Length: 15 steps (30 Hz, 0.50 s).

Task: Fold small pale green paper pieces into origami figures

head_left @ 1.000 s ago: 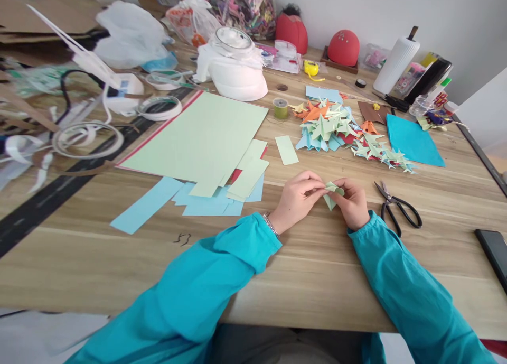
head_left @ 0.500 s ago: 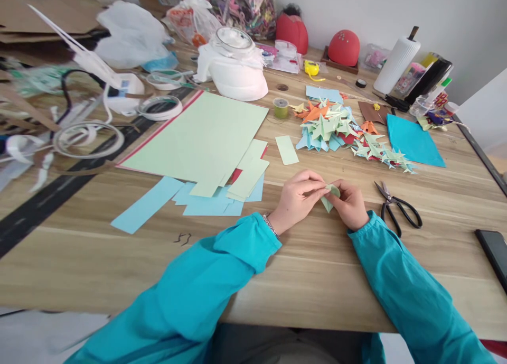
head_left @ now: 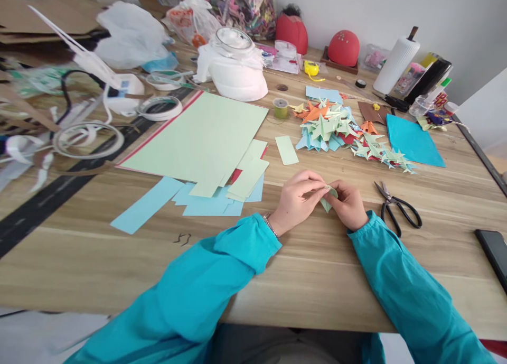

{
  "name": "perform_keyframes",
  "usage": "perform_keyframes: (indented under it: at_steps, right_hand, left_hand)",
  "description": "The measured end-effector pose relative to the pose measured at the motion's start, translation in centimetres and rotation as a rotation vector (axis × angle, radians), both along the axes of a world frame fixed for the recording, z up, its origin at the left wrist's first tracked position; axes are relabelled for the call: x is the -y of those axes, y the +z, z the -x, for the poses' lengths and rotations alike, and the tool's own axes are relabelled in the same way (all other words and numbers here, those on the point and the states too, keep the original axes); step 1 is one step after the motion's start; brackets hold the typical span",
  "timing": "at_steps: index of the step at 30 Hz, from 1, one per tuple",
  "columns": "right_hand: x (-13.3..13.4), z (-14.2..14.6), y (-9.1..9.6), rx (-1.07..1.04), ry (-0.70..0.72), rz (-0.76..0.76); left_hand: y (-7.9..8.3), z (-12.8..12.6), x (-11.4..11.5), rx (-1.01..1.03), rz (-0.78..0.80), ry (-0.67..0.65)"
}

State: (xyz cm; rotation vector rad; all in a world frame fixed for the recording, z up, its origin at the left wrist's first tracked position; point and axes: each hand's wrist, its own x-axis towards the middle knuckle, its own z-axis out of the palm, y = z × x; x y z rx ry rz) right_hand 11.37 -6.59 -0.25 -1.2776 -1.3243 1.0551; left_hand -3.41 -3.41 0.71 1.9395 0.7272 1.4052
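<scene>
Between my two hands is a small piece of pale green paper (head_left: 327, 205), curled and folded. My left hand (head_left: 298, 199) pinches its left side with thumb and fingers. On the other side, my right hand (head_left: 349, 203) grips it, the thumb along its edge. The fingers cover much of the paper, so its full shape is hidden. Black-handled scissors (head_left: 400, 205) lie with blades parted, right of my right hand. Beyond my hands rests one green paper strip (head_left: 287, 150). Folded paper stars (head_left: 325, 126) in green, blue and orange are heaped farther back.
Large green sheets (head_left: 198, 137) lie at left, with blue strips (head_left: 147, 205) below them. A thread spool (head_left: 281, 108) stands near the stars. A phone (head_left: 492, 255) lies at the right edge. Tape rolls (head_left: 160, 108), a white router (head_left: 122, 92) and bags crowd the back left.
The green paper has shifted slightly between my fingers, its curled top now showing a little less. My hands stay in nearly the same place.
</scene>
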Motion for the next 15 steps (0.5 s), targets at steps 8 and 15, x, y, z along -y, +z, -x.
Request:
perform_keyframes:
  at_steps: [8, 15]
  right_hand:
    - [-0.02, -0.08, -0.13, 0.017, 0.006, -0.002]
    - [-0.04, -0.13, -0.17, 0.045, 0.011, -0.002]
  left_hand:
    - [-0.1, 0.04, 0.15, -0.01, -0.092, 0.02]
    - [-0.07, 0.03, 0.0, 0.002, -0.191, 0.053]
